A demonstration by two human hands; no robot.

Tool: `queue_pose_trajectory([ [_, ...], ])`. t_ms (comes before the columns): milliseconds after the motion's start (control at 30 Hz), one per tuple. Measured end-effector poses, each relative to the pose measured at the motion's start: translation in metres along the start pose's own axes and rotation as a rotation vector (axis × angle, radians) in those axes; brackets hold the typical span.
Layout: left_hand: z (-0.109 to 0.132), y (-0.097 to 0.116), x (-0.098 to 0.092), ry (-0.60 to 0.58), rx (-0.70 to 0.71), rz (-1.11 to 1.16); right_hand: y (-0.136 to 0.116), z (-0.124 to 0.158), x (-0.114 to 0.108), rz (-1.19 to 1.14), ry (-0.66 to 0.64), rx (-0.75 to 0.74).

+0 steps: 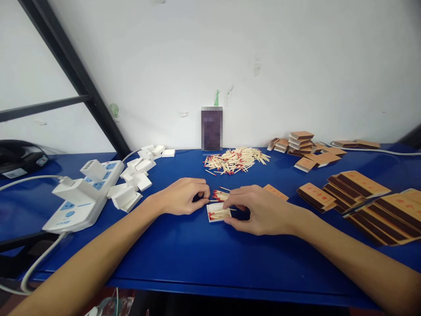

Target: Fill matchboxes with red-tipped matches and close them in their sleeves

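A small white matchbox tray [217,213] with red-tipped matches in it lies on the blue table [204,263]. My right hand [259,210] rests beside it, fingers curled and pressing on the matches and the tray's right edge. My left hand [184,196] sits just left of the tray, fingers pinched together at a small bunch of loose matches [221,194] lying between both hands. An orange matchbox sleeve [275,192] lies behind my right hand.
A big heap of matches [235,159] lies at the back centre. Several empty white trays [138,175] sit at the left near a white power strip [86,193]. Orange sleeves are stacked at the back right [301,142] and in rows at the right [368,197].
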State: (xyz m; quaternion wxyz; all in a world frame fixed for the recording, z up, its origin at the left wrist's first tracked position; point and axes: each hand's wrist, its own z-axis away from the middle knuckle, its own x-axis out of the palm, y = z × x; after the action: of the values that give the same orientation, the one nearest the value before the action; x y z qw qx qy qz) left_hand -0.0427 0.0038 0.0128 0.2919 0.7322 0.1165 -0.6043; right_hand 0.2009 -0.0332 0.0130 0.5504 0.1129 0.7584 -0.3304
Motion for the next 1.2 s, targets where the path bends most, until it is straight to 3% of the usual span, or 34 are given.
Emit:
queue_pose_trajectory([
  [167, 0.001, -0.005, -0.009, 0.041, -0.055, 0.009, 0.000, 0.000, 0.003, 0.041, 0.023, -0.073],
  [267, 0.002, -0.004, -0.014, 0.121, -0.086, 0.126, 0.002, -0.001, 0.005, 0.042, 0.160, -0.082],
  [433, -0.001, 0.010, -0.008, 0.239, -0.172, 0.381, 0.006, -0.009, 0.009, -0.222, 0.480, 0.099],
  [567, -0.006, 0.020, 0.006, 0.317, -0.162, 0.444, 0.002, -0.015, 0.014, -0.478, 0.575, 0.222],
  [700, -0.008, 0.024, 0.014, 0.327, -0.122, 0.413, -0.001, -0.016, 0.018, -0.479, 0.555, 0.176],
  [967, -0.003, 0.018, 0.010, 0.208, 0.013, 0.209, -0.003, -0.011, 0.016, -0.438, 0.342, 0.138],
  [1200, 0.003, 0.016, 0.000, 0.076, 0.046, -0.002, 0.007, -0.008, 0.015, -0.129, 0.308, -0.126],
])
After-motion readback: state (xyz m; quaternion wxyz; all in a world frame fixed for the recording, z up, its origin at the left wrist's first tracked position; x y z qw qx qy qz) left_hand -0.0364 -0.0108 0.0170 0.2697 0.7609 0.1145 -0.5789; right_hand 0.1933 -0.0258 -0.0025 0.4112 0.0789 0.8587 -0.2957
